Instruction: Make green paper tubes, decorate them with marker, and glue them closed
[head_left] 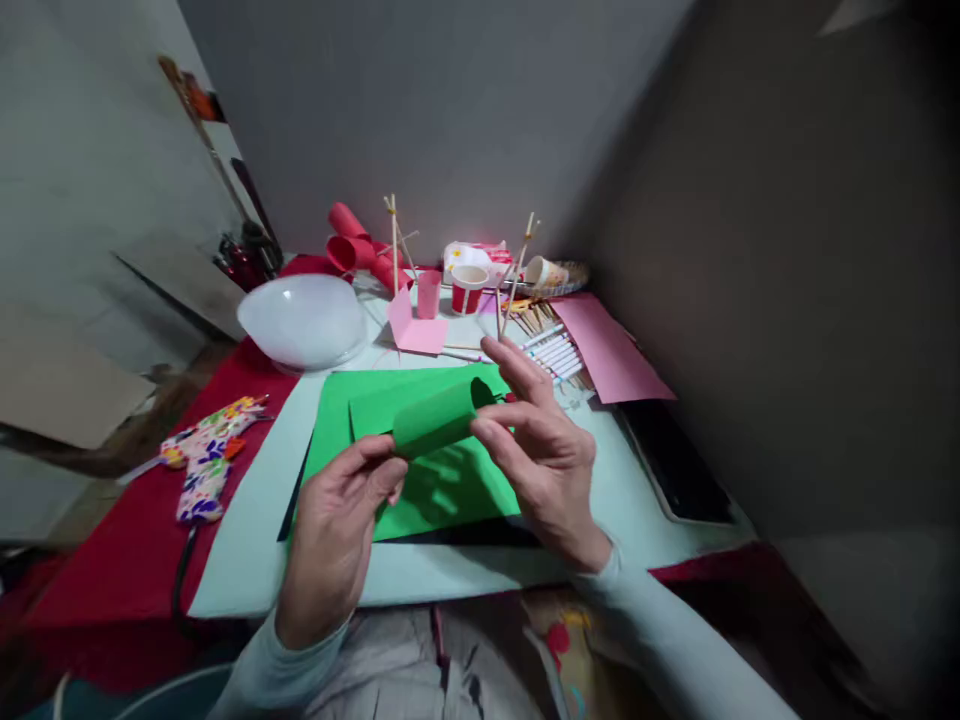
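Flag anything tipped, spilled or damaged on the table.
The paper cup at back right sits tipped, unlike the upright red-and-white cup. No spill visible. The green paper tube in the person's hands looks undamaged.

L hand (334,530) & R hand (544,450) both in thumb-finger pinch.

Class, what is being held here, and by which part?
Rolled green paper: the left hand pinches its left end, the right hand its open right end.
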